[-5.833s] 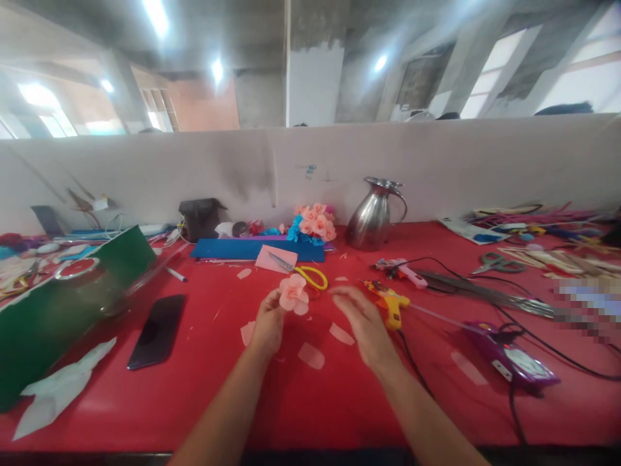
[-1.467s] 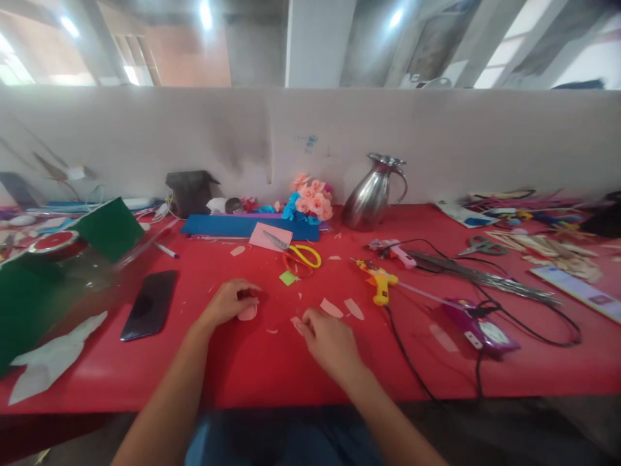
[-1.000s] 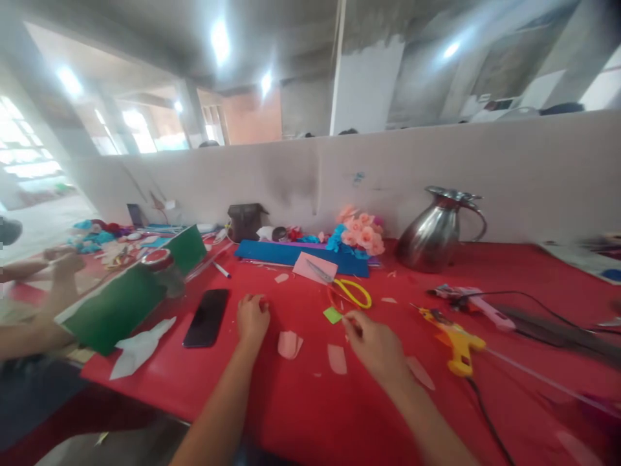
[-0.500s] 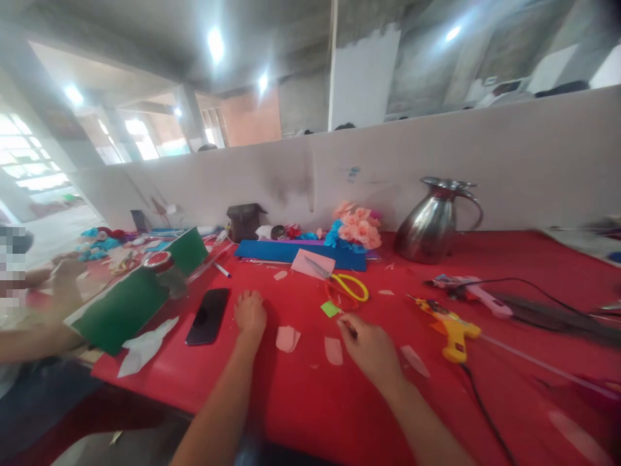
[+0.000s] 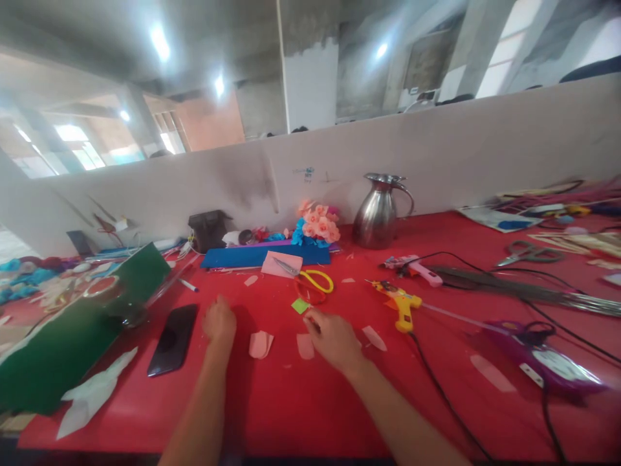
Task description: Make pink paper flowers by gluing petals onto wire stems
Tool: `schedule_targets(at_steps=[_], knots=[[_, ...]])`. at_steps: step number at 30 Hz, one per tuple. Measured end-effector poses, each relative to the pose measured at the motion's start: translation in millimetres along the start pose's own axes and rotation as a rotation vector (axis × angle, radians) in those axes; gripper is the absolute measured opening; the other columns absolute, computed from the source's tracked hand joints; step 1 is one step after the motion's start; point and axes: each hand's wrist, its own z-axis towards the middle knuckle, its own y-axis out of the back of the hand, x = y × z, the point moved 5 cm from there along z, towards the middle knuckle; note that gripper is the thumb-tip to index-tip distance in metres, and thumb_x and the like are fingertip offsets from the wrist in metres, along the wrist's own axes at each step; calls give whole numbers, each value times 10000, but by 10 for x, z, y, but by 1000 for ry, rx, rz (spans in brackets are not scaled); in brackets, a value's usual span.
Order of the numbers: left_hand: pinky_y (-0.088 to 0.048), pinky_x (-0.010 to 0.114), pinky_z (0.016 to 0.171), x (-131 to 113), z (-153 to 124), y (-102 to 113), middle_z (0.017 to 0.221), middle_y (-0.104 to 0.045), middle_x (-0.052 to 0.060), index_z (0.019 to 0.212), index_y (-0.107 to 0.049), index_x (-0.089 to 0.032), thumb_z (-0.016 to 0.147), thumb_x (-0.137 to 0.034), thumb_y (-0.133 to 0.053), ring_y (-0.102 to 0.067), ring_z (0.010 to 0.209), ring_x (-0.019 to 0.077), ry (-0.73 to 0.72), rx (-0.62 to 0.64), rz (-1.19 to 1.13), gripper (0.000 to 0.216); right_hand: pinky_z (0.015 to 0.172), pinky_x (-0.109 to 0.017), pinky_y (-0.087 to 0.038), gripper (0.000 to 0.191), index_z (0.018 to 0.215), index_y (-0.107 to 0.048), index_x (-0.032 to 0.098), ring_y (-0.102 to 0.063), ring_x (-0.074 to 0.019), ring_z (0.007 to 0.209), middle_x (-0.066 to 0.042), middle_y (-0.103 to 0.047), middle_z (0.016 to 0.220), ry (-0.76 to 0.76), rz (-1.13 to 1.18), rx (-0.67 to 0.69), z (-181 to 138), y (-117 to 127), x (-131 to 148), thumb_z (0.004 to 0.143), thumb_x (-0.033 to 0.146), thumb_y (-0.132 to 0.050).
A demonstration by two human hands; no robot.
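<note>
My left hand (image 5: 220, 320) rests on the red table, its fingers bent and slightly blurred, just right of a black phone (image 5: 173, 340). It seems to hold nothing. My right hand (image 5: 334, 340) is closed, thumb and index finger together, at the near edge of a small green paper square (image 5: 300, 306). What its fingertips hold, if anything, is too small to make out. Scissors with yellow and red handles (image 5: 317, 282) lie just beyond, blades on a pink paper (image 5: 281, 264). Cut pink petal pieces (image 5: 261, 344) are scattered between and beside my hands.
A yellow glue gun (image 5: 403, 307) and a pink one (image 5: 427, 270) lie right, cords trailing. Behind stand a steel jug (image 5: 376, 217) and peach paper flowers (image 5: 320, 223) by a blue sheet (image 5: 242, 256). Left are a green board (image 5: 58, 362) and tape roll (image 5: 101, 288).
My view has turned to the right, so the table's things sit further left and a purple device and grey scissors show at right. Both hands stay at nearly the same spots on the table.
</note>
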Motion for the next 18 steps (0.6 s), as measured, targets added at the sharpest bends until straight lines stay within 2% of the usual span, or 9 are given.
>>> schedule_targets(at_steps=[3,7,13,18], knots=[[-442,305,692,91,54,-91,890,-672,141,1038,-576,-147,835,-146,-368,-632,862,239,6,1,-135,291,510,-249,-221,194,852,-572,222,-611,-142,682,-10,-663,746,1,10,8,2,-21,-1,887,278,-390],[-445,271,729,153,104,-150,940,-677,126,1001,-623,-156,809,-116,-411,-629,897,215,-30,-37,-270,289,517,-240,-225,212,861,-571,223,-599,-137,677,-7,-658,739,18,22,3,-5,-43,-2,895,289,-373],[-446,269,748,153,107,-121,970,-677,90,902,-657,-179,778,-123,-442,-625,887,206,-67,-64,-307,254,526,-236,-234,228,877,-587,210,-585,-135,649,-14,-649,721,30,35,29,-15,-39,11,889,277,-370],[-445,271,735,148,111,-133,934,-679,76,890,-649,-195,754,-154,-475,-626,867,202,-56,-46,-300,225,527,-236,-238,226,878,-595,210,-592,-134,660,-15,-657,736,9,42,25,-9,-36,13,884,274,-378]])
